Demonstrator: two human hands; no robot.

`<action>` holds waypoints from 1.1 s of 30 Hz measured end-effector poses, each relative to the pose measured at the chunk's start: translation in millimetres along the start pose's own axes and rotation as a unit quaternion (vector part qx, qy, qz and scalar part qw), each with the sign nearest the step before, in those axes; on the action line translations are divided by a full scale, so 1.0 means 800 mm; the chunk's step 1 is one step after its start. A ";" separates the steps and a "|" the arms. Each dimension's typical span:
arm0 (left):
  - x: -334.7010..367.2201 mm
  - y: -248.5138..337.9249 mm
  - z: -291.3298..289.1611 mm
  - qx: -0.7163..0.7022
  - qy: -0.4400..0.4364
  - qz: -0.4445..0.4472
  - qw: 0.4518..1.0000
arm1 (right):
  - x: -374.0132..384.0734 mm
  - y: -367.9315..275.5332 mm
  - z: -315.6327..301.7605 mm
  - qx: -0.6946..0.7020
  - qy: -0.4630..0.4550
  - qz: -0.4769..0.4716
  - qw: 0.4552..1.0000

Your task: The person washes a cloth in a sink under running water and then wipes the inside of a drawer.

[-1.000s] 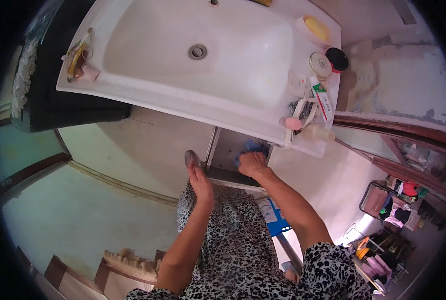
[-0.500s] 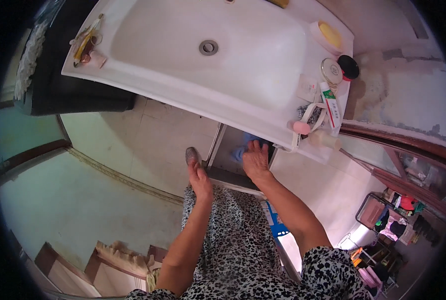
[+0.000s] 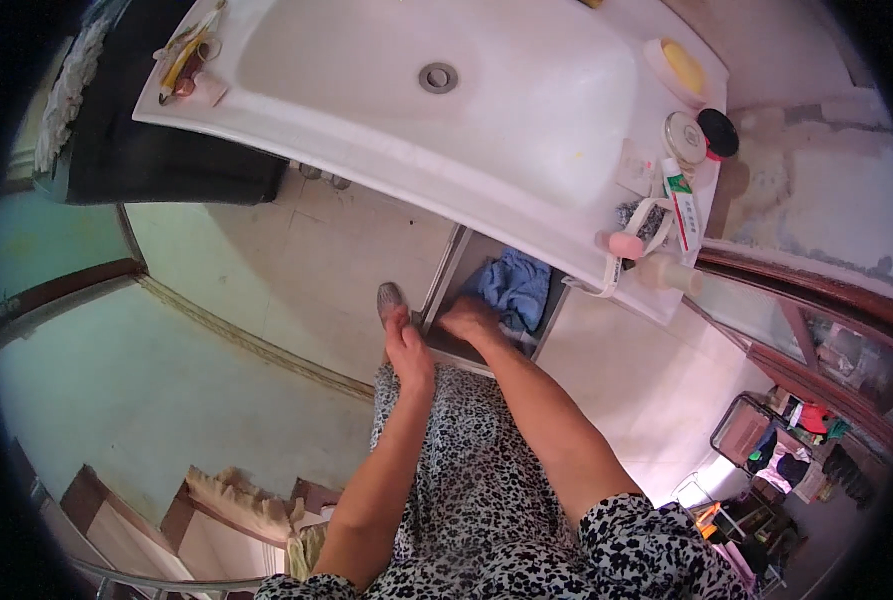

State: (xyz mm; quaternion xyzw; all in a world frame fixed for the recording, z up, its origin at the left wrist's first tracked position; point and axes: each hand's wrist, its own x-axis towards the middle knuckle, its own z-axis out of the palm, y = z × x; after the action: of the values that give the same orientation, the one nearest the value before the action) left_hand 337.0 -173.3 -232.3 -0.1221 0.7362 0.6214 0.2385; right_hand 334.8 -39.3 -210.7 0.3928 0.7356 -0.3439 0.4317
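A drawer (image 3: pixel 450 275) stands pulled out below the white basin, and a crumpled blue cloth (image 3: pixel 516 285) lies inside it. My right hand (image 3: pixel 469 322) is in the drawer's near left part, beside the cloth. Motion smears its fingers, so whether it holds anything is unclear. Just left of the drawer's near corner, my left hand (image 3: pixel 406 350) has its fingers stretched out, with nothing visible in it. A grey shoe (image 3: pixel 389 296) shows on the floor just beyond those fingertips.
Above the drawer is the basin (image 3: pixel 356 160). Its right ledge carries a soap dish (image 3: pixel 679 72), a round compact (image 3: pixel 684 137), a toothpaste tube (image 3: pixel 682 205) and a pink-capped bottle (image 3: pixel 625 246). A dark bin-like box (image 3: pixel 176 160) stands at left; a cluttered rack (image 3: pixel 766 450) is at right.
My right hand has moved left off the blue cloth, toward the drawer's left side. More of the cloth now shows, bunched up higher. My left hand has barely moved; the view has shifted slightly.
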 end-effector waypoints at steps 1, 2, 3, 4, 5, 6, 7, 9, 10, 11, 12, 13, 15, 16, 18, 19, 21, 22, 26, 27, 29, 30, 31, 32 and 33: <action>0.000 0.003 0.008 0.003 0.002 -0.004 1.000 | 0.017 0.020 0.013 0.014 0.015 0.013 1.000; 0.001 -0.001 0.008 0.002 0.004 -0.006 1.000 | 0.020 0.024 0.017 0.025 0.025 0.021 0.999; 0.002 -0.004 0.009 -0.010 0.004 0.002 1.000 | 0.021 0.033 0.019 0.022 0.024 0.022 0.999; 0.004 -0.008 0.004 -0.022 0.013 0.010 1.000 | 0.011 0.029 0.013 0.013 0.001 0.017 1.000; 0.003 -0.006 0.003 -0.024 0.016 0.009 1.000 | 0.003 0.031 0.005 0.006 -0.020 0.017 1.000; 0.002 -0.004 0.002 -0.014 0.015 0.006 1.000 | -0.003 0.036 0.001 0.002 -0.020 0.017 1.000; 0.002 -0.004 0.002 -0.004 0.013 0.004 1.000 | -0.009 0.042 -0.001 -0.032 0.003 -0.008 0.999; 0.002 -0.004 0.002 -0.002 0.015 0.008 1.000 | -0.017 0.050 -0.010 -0.069 0.025 -0.033 0.997; 0.001 -0.004 0.004 0.001 0.016 0.011 1.000 | -0.019 0.055 -0.016 -0.122 0.015 -0.061 0.990; 0.001 -0.005 0.006 -0.001 0.018 0.010 1.000 | -0.021 0.059 -0.020 -0.175 0.005 -0.090 0.980; 0.002 -0.005 0.006 -0.004 0.013 0.013 1.000 | -0.019 0.065 -0.022 -0.178 0.004 -0.090 0.980; 0.002 -0.004 0.005 -0.005 0.008 0.015 1.000 | -0.019 0.069 -0.022 -0.112 0.028 -0.154 0.981; 0.002 -0.002 0.005 -0.008 0.011 0.012 1.000 | -0.016 0.071 -0.018 -0.045 0.051 -0.217 0.974; 0.001 0.000 0.005 -0.009 0.012 0.011 1.000 | -0.016 0.068 -0.015 -0.025 0.059 -0.191 0.979; 0.000 0.004 0.005 -0.012 0.013 0.010 1.000 | -0.013 0.060 -0.002 -0.006 0.066 -0.166 0.984; 0.001 0.005 0.006 -0.016 0.013 0.010 1.000 | -0.009 0.055 0.006 -0.047 0.086 -0.140 0.985; 0.003 0.007 0.007 -0.003 0.008 0.005 1.000 | -0.007 0.060 0.013 -0.060 0.112 -0.118 0.985; 0.003 0.005 0.005 0.009 0.005 -0.001 1.000 | -0.008 0.062 0.012 -0.060 0.111 -0.120 0.985; 0.005 -0.003 0.001 0.026 0.015 0.014 0.999 | -0.020 0.065 -0.007 -0.097 0.075 -0.132 0.984; 0.006 -0.005 -0.001 0.024 0.019 0.013 0.999 | -0.024 0.062 -0.012 -0.120 0.055 -0.140 0.981; 0.006 -0.001 0.006 0.018 0.018 0.011 1.000 | -0.017 0.067 -0.014 -0.147 0.050 -0.136 0.979; 0.005 0.000 0.009 0.017 0.016 0.017 1.000 | -0.013 0.069 -0.014 -0.171 0.042 -0.132 0.975; 0.003 0.002 0.007 0.020 0.017 0.021 0.999 | -0.013 0.065 -0.011 -0.171 0.040 -0.133 0.975; 0.002 0.004 0.006 0.021 0.019 0.019 0.999 | -0.011 0.061 -0.007 -0.150 0.061 -0.133 0.978; 0.001 0.006 0.005 0.029 0.021 0.023 0.999 | -0.010 0.057 -0.005 -0.128 0.083 -0.132 0.980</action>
State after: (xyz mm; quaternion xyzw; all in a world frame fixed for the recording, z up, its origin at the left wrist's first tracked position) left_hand 334.7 -168.2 -229.0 -0.1114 0.7612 0.6025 0.2125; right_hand 376.2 -17.4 -209.7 0.2610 0.8520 -0.2675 0.3667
